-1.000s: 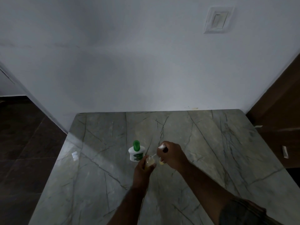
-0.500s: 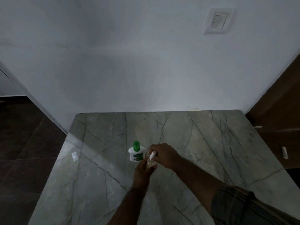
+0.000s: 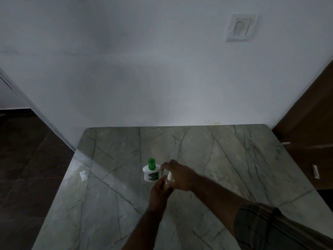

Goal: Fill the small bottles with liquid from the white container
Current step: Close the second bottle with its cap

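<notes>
Gripping small bottle (image 3: 169,178) in left hand (image 3: 159,193)

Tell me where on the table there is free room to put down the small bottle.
Free: the strip of table between the white container and the wall; the right part, from the right hand to the table edge; the near left corner. Crowded: the centre, where the left hand and right hand hold the small bottle beside the white container.
</notes>
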### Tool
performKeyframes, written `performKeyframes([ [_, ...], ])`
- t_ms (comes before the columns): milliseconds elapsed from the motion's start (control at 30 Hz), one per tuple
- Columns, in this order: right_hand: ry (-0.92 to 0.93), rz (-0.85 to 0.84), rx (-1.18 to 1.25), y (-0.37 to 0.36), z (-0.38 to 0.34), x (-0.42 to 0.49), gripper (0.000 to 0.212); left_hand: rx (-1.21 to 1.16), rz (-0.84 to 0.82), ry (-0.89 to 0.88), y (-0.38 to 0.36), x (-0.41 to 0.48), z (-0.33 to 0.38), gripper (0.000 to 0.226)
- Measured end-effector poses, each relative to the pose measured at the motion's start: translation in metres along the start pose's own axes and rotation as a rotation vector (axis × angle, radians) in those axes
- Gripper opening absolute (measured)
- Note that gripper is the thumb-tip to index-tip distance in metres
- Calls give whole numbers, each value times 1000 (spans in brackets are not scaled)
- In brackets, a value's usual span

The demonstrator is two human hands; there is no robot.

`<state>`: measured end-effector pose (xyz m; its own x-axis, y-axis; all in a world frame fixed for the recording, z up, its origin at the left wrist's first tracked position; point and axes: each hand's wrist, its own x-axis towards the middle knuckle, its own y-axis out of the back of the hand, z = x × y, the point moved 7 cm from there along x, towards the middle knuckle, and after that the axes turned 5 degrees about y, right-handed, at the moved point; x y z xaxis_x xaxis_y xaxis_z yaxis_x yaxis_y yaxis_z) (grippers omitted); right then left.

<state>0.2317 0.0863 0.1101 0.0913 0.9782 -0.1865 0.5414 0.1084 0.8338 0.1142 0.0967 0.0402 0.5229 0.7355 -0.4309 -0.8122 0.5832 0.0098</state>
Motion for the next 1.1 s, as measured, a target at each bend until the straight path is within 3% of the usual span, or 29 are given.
performKeyframes([
  [67, 100, -78, -45, 1, -6, 1, 27, -8, -2, 9, 0, 1, -1, 36],
  [133, 74, -71, -90, 5, -6, 2, 18, 3, 0, -2, -2, 2, 1, 43],
  [200, -3, -4, -129, 11, -3, 5, 23, 16, 22, -10, -2, 4, 1, 46],
  [267, -72, 17, -206, 14, 2, 5, 42, 0, 24, -22, -3, 4, 1, 37],
  [333, -54, 9, -196, 14, 1, 3, 54, -38, 17, -27, -2, 4, -1, 31],
  [433, 85, -49, -109, 12, -7, 2, 36, -53, 17, -15, -1, 5, -2, 43],
  [500, 59, -47, -152, 16, -6, 5, 21, -37, 24, -19, -1, 7, -2, 49],
  [633, -85, 2, -296, 20, 5, 8, 48, -8, 16, -44, -3, 6, -1, 33],
  [800, 64, -57, -205, 19, -2, 3, 21, -31, 2, -23, -4, 9, -1, 40],
  [967, -79, 12, -237, 26, 10, 3, 56, 17, 9, -38, -5, 14, -3, 31],
  [1100, 129, -52, -74, 26, 3, 0, 26, 53, -6, -54, -7, 16, -2, 38],
])
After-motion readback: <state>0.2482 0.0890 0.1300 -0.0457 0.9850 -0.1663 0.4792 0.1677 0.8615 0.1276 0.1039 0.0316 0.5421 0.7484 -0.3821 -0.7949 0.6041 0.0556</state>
